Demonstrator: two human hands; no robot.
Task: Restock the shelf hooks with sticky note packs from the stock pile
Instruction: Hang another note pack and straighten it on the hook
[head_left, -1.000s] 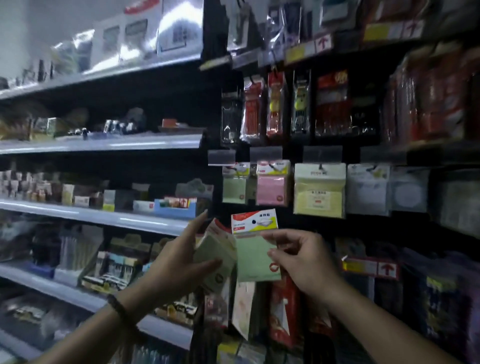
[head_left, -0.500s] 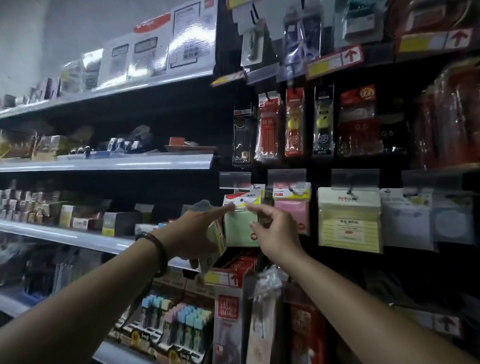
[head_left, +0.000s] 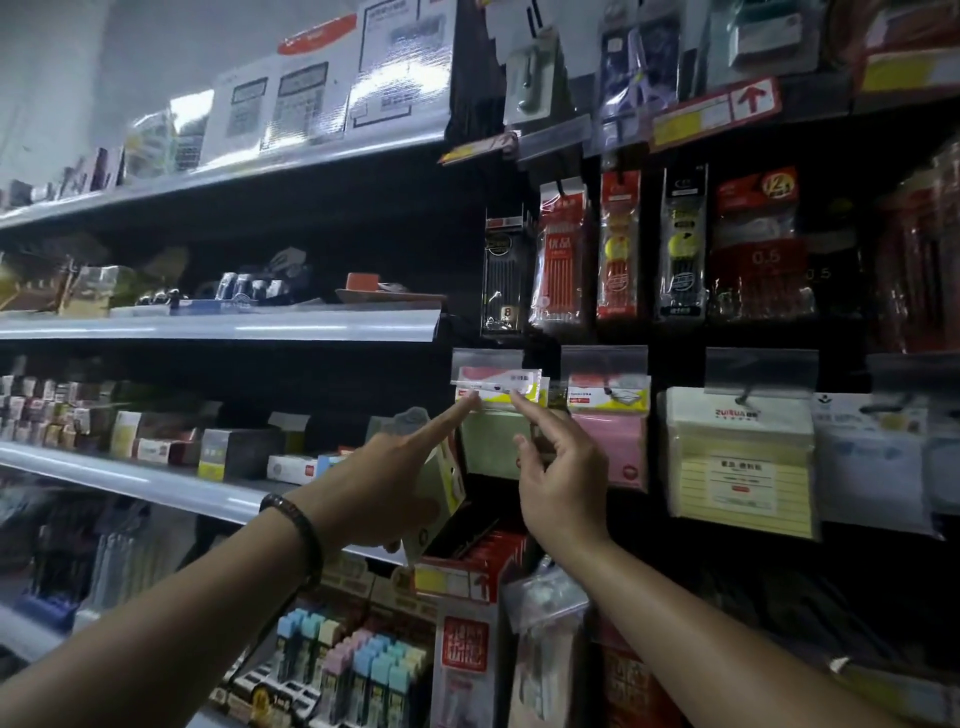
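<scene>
Near-left, left hand (head_left: 374, 493) grips spare packs (head_left: 441, 480), forefinger on hung green pack (head_left: 491, 441); right hand (head_left: 561, 478) (loosely spread, gripping nothing) touches its header.

a stationery shop aisle: long metal shelves (head_left: 223, 327) on the left carry boxed calculators (head_left: 301, 104) and small goods, while on the right pen packs (head_left: 561, 254) and sticky note packs (head_left: 737, 462) hang from hooks (head_left: 743, 399) on a dark back panel (head_left: 678, 364), under clear label holders (head_left: 761, 369) and yellow price tags (head_left: 696, 117) with red arrows.
</scene>
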